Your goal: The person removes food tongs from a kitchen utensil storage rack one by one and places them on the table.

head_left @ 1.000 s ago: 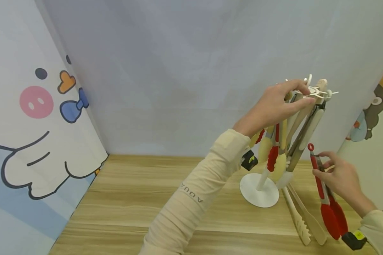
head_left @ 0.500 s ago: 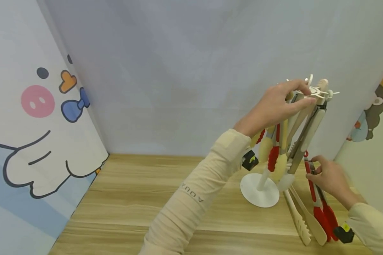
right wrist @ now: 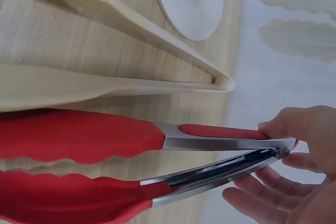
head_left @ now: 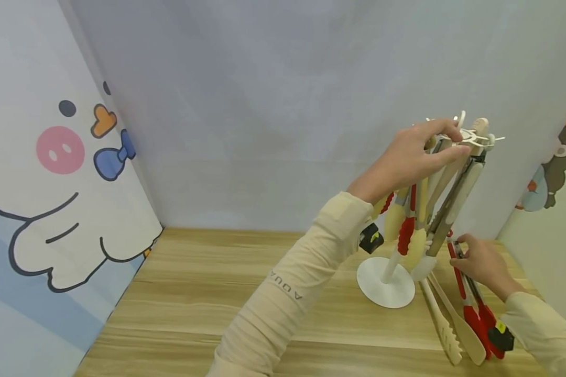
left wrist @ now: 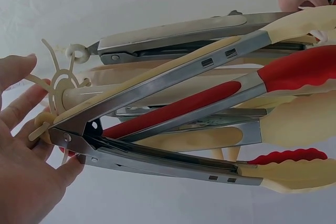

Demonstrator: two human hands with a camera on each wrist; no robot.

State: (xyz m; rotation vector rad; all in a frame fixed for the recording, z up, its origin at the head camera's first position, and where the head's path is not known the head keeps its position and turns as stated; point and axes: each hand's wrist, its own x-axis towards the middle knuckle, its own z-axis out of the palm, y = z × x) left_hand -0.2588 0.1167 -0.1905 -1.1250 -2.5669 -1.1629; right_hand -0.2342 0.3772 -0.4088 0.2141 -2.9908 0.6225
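My left hand (head_left: 412,152) holds the top of a white utensil rack (head_left: 385,293), thumb and fingers around its hooks (left wrist: 56,80). Yellow-tipped tongs (left wrist: 299,178) hang by their ring close to those fingers. Beside them hang red-tipped tongs (left wrist: 294,69) and grey-handled tongs (left wrist: 173,31). My right hand (head_left: 486,264) pinches another pair of red tongs (right wrist: 84,135) near the hinge end, and their arms are spread apart. The red heads lie low over the table, next to one-piece beige tongs (right wrist: 157,86) with a slotted arm.
The wood-grain table (head_left: 245,293) reaches left and forward of the rack. A pale curtain (head_left: 273,115) hangs behind it, with a cartoon-printed panel (head_left: 23,220) at the left and another printed panel (head_left: 547,225) at the right.
My right hand has moved left and down with the red tongs, bringing them close beside the beige tongs. My left hand has stayed at the rack's top.
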